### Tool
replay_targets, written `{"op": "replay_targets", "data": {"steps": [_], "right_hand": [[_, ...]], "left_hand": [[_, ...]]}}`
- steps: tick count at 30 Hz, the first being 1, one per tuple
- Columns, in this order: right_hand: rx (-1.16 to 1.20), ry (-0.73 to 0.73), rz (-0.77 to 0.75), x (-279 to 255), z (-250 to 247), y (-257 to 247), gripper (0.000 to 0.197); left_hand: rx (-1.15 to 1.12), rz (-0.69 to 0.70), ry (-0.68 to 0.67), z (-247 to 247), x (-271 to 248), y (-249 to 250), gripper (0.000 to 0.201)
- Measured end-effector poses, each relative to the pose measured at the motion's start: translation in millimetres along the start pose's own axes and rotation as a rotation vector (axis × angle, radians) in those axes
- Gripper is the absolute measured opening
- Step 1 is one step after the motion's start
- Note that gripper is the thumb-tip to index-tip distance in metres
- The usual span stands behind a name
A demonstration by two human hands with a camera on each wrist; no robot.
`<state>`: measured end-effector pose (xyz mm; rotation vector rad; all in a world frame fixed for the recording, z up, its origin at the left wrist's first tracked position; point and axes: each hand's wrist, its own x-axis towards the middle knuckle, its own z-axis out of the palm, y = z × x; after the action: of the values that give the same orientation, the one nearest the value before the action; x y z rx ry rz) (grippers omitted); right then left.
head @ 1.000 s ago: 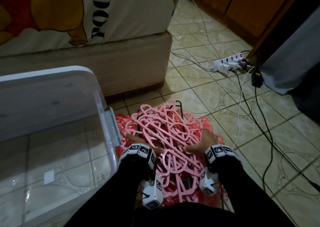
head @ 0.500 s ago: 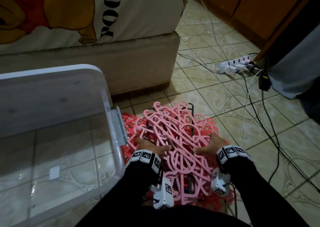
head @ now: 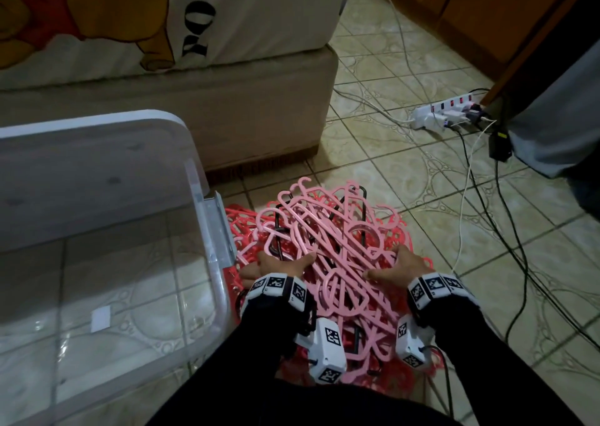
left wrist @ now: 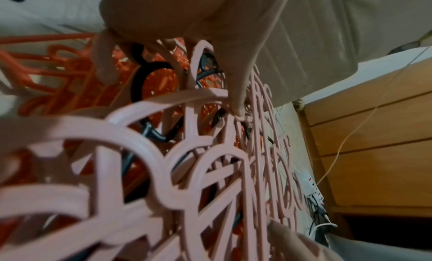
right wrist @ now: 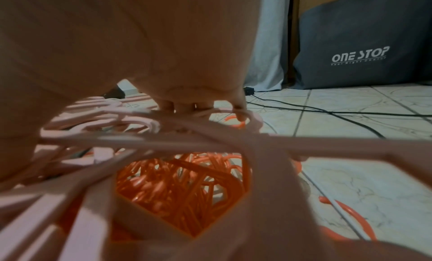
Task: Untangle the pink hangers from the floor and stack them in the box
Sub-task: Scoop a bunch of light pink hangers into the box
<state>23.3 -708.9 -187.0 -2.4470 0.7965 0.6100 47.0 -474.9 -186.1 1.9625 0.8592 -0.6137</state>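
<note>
A tangled bunch of pink hangers (head: 328, 231) lies on top of red hangers (head: 240, 218) on the tiled floor, right of the clear plastic box (head: 211, 240). My left hand (head: 279, 263) grips the bunch's left side, fingers hooked down among the pink hangers (left wrist: 210, 172) and thumb pressed on one. At the right side my right hand (head: 401, 263) holds it, fingers curled round pink bars (right wrist: 163, 141). In the right wrist view the pink bunch sits above the red hangers (right wrist: 177, 181). Black hangers (left wrist: 138, 84) are caught in the tangle. The box holds no hangers.
A bed base (head: 227, 117) with a printed sheet stands behind the pile. A white power strip (head: 444, 114) and several cables (head: 506, 231) lie on the tiles to the right. A dark bag (right wrist: 362, 43) stands by a wooden cabinet.
Both hands have closed in on the sides of the pink bunch and gathered it tighter. The bunch has risen a little off the red hangers.
</note>
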Motion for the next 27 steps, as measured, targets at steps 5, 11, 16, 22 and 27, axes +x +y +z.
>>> {"op": "replay_targets", "data": {"steps": [5,11,16,22,27], "right_hand": [[-0.017,0.009,0.001,2.1,0.5,0.5,0.099],[-0.117,0.023,-0.065,3.8,0.2,-8.4,0.087],[-0.036,0.029,-0.117,3.9,3.7,-11.9,0.080],[-0.060,0.040,-0.134,-0.5,5.9,-10.9,0.086],[-0.185,0.042,-0.159,-5.1,0.6,-10.2,0.102]], "left_hand": [[-0.190,0.030,-0.163,3.3,14.5,-5.7,0.095],[0.000,0.030,0.014,-1.0,5.9,-10.3,0.114],[-0.072,0.046,0.076,-4.2,-3.6,-2.8,0.109],[-0.219,0.121,0.001,-8.6,1.9,-3.0,0.095],[-0.226,0.132,0.036,-7.4,-8.7,-2.2,0.088]]}}
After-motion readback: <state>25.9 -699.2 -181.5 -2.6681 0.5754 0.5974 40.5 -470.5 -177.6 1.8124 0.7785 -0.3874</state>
